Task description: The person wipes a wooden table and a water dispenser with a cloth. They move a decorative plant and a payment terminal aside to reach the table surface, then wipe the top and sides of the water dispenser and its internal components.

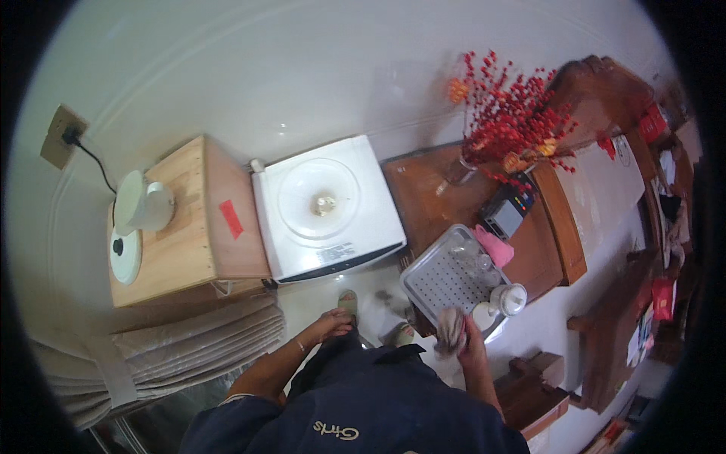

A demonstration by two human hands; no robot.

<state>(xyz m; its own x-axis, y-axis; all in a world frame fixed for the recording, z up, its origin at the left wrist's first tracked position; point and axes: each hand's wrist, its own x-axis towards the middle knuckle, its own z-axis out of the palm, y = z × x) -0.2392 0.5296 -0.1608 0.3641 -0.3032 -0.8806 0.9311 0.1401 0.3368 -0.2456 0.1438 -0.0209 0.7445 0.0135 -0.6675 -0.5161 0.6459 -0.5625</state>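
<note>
My right hand (472,343) grips a bunched grey-brown cloth (451,332), blurred, beside the near corner of a grey perforated tray (428,284). Clear glass cups (482,262) stand in the tray. At its right end is a white lidded pot (507,299), with another white vessel (484,315) partly hidden next to it. My left hand (336,323) hangs low by my leg with its fingers curled; whether anything is in them is unclear. Ahead of that hand is a white appliance (363,170) with a round, clear recessed bowl (320,196) in its top.
Left of the appliance, a wooden box (176,249) carries a lidded jug (156,207) and a white lid (126,258). A brown cabinet (425,187) bears a pink cloth (494,245), a black device (507,210) and red-berry branches (505,113). A pleated curtain (198,352) hangs at left.
</note>
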